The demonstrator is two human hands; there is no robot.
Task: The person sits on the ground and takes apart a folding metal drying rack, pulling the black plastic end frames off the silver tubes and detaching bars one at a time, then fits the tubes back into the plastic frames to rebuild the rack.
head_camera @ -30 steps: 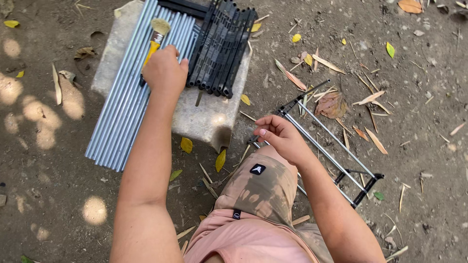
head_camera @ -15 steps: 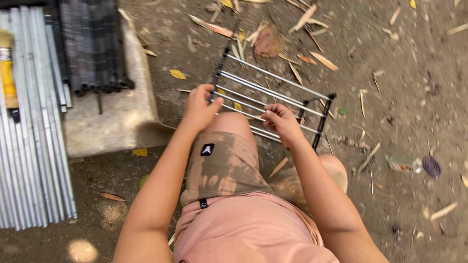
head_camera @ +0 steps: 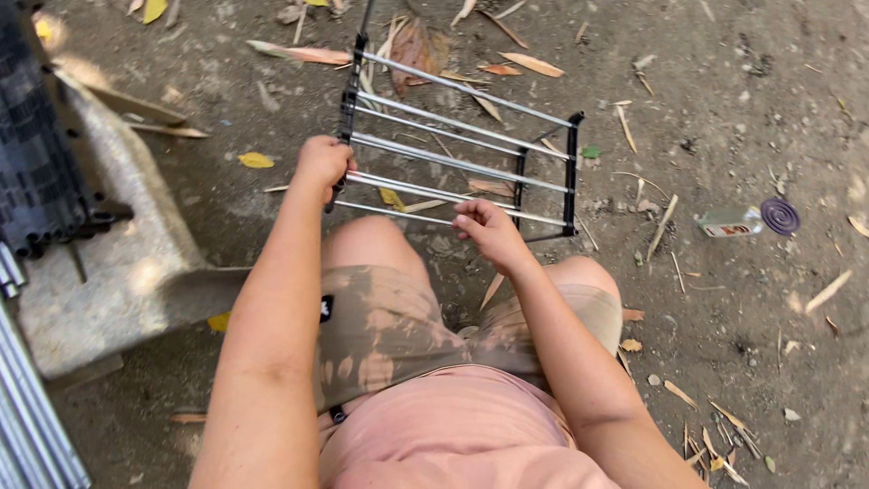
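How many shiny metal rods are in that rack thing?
5 rods cross the rack side by side, top one farthest from the person, bottom one at the right hand. The hands may hide more.

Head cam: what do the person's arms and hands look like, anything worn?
Both arms are bare to above the elbow: no sleeves in view, no gloves, watch or rings visible on the left hand or the right hand. The person wears a pinkish top and brown patterned shorts with a small dark tag.

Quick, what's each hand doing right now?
Left hand: closed on the black end bar of the rack of silver metal rods.
Right hand: fingers pinch its nearest rod.
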